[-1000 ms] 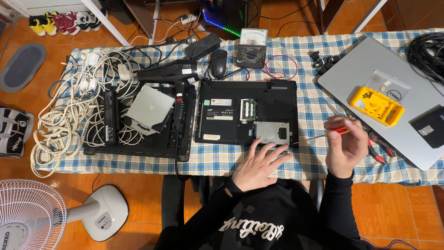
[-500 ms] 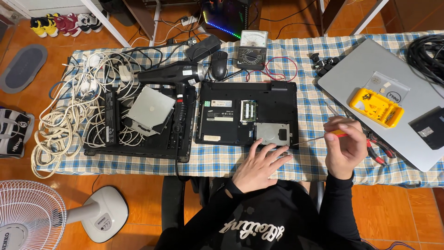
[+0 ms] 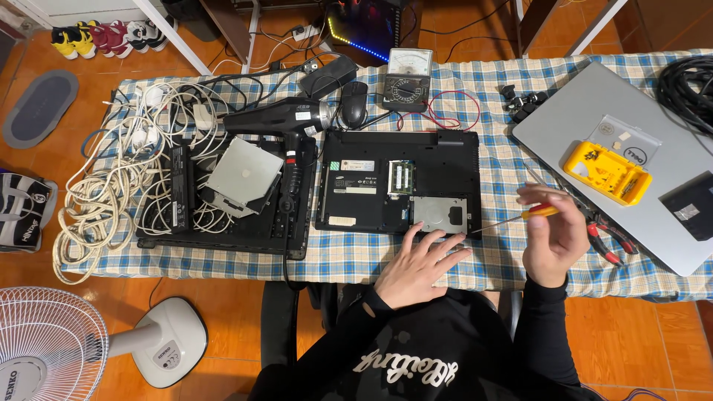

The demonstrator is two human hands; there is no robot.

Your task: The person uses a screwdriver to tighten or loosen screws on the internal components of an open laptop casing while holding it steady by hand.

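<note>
The right hand [image 3: 553,239] holds a small screwdriver [image 3: 512,217] with closed fingers, its tip at the front right corner of the open black laptop [image 3: 397,180] on the counter [image 3: 356,256]. The left hand [image 3: 416,266] lies flat and open, holding nothing, fingers touching the laptop's front edge.

Black laptop base [image 3: 397,182], centre frame: matt plastic shell, underside up. Brushed-metal drive cover plate [image 3: 440,214] at its lower right, dull silver sheen. Small green memory board [image 3: 402,177], slightly glossy.

Blue-and-white checked cloth [image 3: 356,252] over the desk: woven, matt.

Silver closed laptop [image 3: 653,186], right of frame: smooth satin metal-look lid. Yellow plastic case [image 3: 607,172] on it, semi-gloss.

Screwdriver [image 3: 512,217] in right hand [image 3: 553,238]: thin bright metal shaft, glossy orange-red plastic handle.

Black hair dryer [image 3: 278,119], upper centre: smooth, semi-gloss plastic.

White tangled cables [image 3: 111,186], left: smooth rubbery sheathing.

Floor [image 3: 223,297]: orange-brown glossy tiles.
</note>
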